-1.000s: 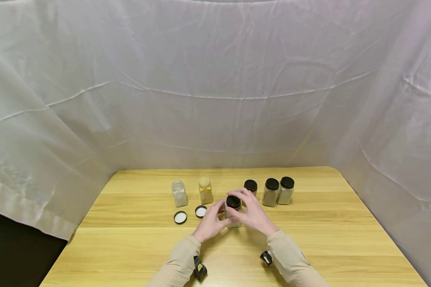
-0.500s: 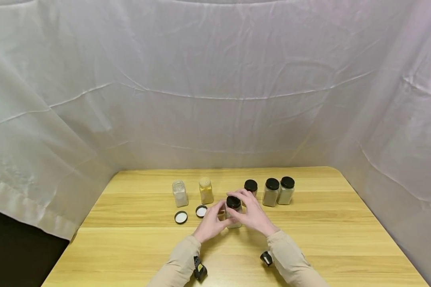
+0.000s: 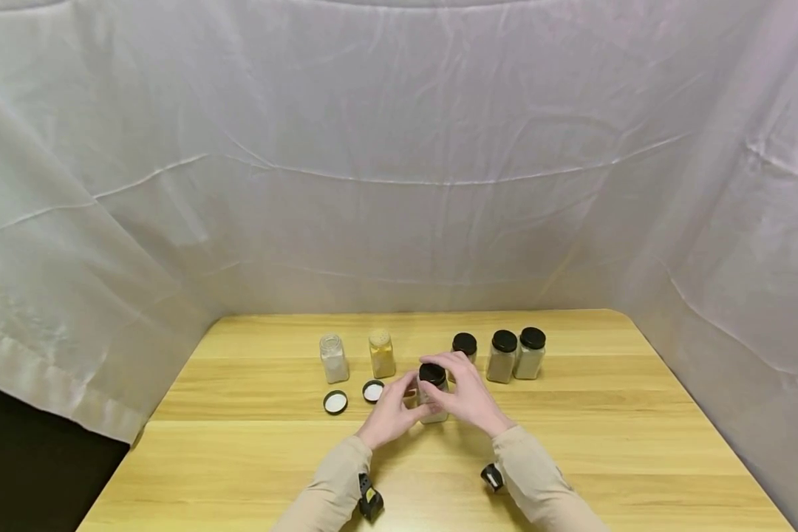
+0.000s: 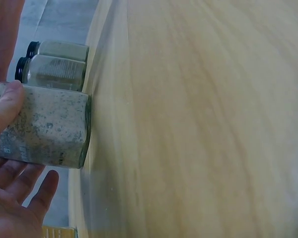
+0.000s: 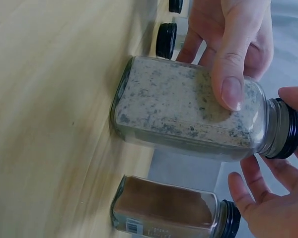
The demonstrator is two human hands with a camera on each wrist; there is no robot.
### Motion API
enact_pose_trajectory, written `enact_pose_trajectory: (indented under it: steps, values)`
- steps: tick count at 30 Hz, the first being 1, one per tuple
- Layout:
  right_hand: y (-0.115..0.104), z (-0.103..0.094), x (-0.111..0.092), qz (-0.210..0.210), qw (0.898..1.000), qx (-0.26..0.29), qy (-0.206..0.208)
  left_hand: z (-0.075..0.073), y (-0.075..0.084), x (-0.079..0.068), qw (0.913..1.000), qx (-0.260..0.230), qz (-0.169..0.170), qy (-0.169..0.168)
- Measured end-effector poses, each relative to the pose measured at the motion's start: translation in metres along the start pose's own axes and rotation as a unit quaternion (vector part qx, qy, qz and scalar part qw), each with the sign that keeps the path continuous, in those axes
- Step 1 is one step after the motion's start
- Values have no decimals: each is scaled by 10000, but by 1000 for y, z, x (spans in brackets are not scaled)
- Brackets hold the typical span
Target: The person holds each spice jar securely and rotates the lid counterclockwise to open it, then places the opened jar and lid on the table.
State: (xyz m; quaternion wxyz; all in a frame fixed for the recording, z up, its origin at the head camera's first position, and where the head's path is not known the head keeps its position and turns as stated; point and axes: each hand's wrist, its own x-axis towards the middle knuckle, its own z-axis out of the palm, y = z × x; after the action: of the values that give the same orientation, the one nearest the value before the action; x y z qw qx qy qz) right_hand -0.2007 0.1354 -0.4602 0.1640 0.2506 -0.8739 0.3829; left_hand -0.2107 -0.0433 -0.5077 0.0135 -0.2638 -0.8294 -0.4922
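A square glass spice jar (image 3: 434, 410) with pale, dark-flecked contents stands upright on the table between both hands. My left hand (image 3: 391, 415) grips its body from the left, thumb flat on the near face and fingers behind, as the right wrist view shows. Up top, my right hand (image 3: 467, 395) holds the black screw lid (image 5: 290, 130) between thumb and fingers. Ridged clear glass of the neck (image 5: 273, 130) shows just below that lid. Close by on the right side, a jar of brown powder (image 5: 166, 206) wears its own black lid.
Two black-lidded jars, one of them grey-brown (image 3: 501, 363) and one paler (image 3: 529, 355), stand at the right. To the left are an uncapped white jar (image 3: 334, 363) and a yellow jar (image 3: 382, 360). Two upturned lids, a left one (image 3: 335, 403) and a right one (image 3: 372, 391), lie before them.
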Motion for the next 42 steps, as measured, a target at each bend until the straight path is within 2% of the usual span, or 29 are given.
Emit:
enact_pose_trajectory:
  steps: [6, 15, 21, 31, 42]
  values:
    - [-1, -1, 0, -41, 9998, 69, -157, -1, -1, 1, 10000, -24, 26, -49]
    - [-3, 2, 1, 190, 9992, -194, 299, -1, -1, 1, 10000, 24, -8, -45]
    - [0, 1, 2, 105, 9990, -234, 373, 0, 0, 1, 9999, -8, -104, -65]
    - [2, -4, 1, -5, 9979, 603, 244, -2, 0, 1, 9999, -85, -69, -80]
    - [5, -5, -3, 80, 9927, 1160, 319, -4, -2, 2, 9999, -87, -83, -40]
